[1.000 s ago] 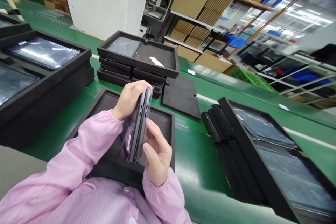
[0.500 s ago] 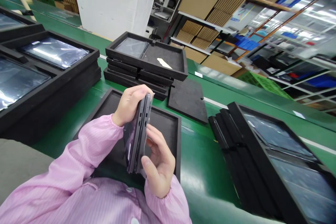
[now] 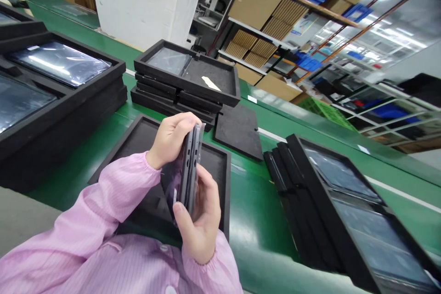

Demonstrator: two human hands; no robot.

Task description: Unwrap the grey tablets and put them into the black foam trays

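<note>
A slim dark grey slab-shaped device [image 3: 189,165], smooth and matte with small port slots along its narrow side, stands on edge between 2 hands. It is held above a shallow black foam tray [image 3: 136,135] on the glossy green conveyor belt [image 3: 262,220]. The left hand [image 3: 172,140] clamps the device's top end, fingers curled over its edge. The right hand [image 3: 201,220] grips the bottom end, thumb across the near edge and fingers flat against the far face, where a clear film crinkles.

Beyond the hands sits a stack of black foam trays [image 3: 179,96], its top tray holding 1 film-wrapped panel [image 3: 168,60] and a white paper slip [image 3: 211,83]. A flat black foam sheet [image 3: 237,128] lies just beside the stack. Thick black foam trays [image 3: 79,101] holding shiny wrapped panels [image 3: 62,62] lie at the left.

Compared with 0.5 s ago, the right hand's fingers, then spread loosely off the face, now lie closed against the device. The left hand's hold on the top end is unchanged.
</note>
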